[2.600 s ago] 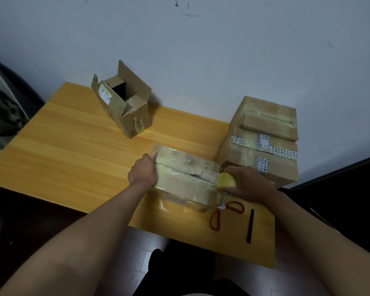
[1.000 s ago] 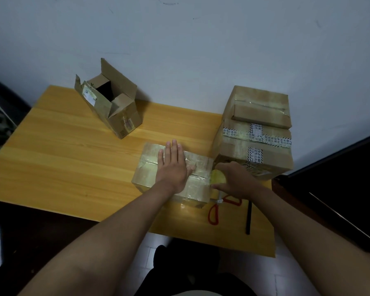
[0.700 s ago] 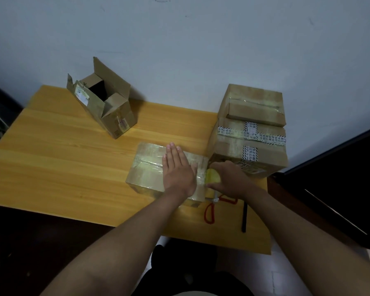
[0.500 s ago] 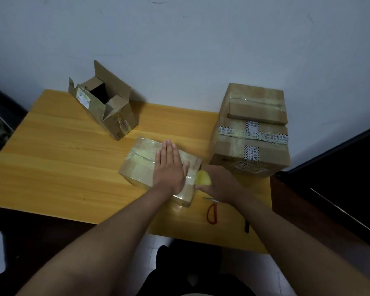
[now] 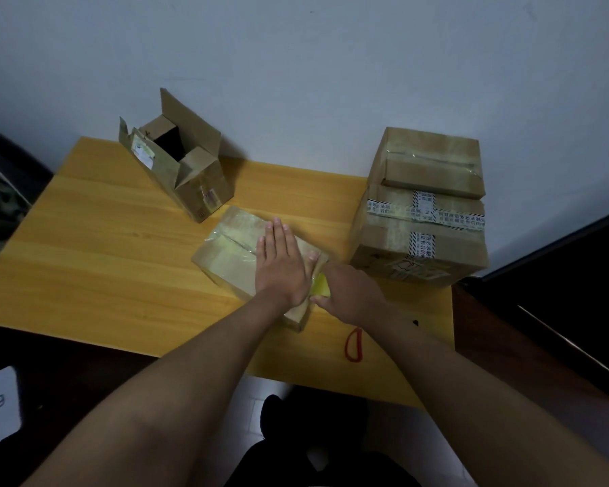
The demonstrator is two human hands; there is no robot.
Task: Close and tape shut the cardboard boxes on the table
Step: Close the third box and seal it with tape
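Scissors: red handle loop seen near the table front edge.
Right hand: curled round a yellow tape roll at the taped box's right end.
Left hand: laid flat, fingers straight, pressed on the taped box.
Taped box: mid-table; long axis run from near right to far left.
Open box: far left, flaps raised.
Stacked boxes: far right, sealed.
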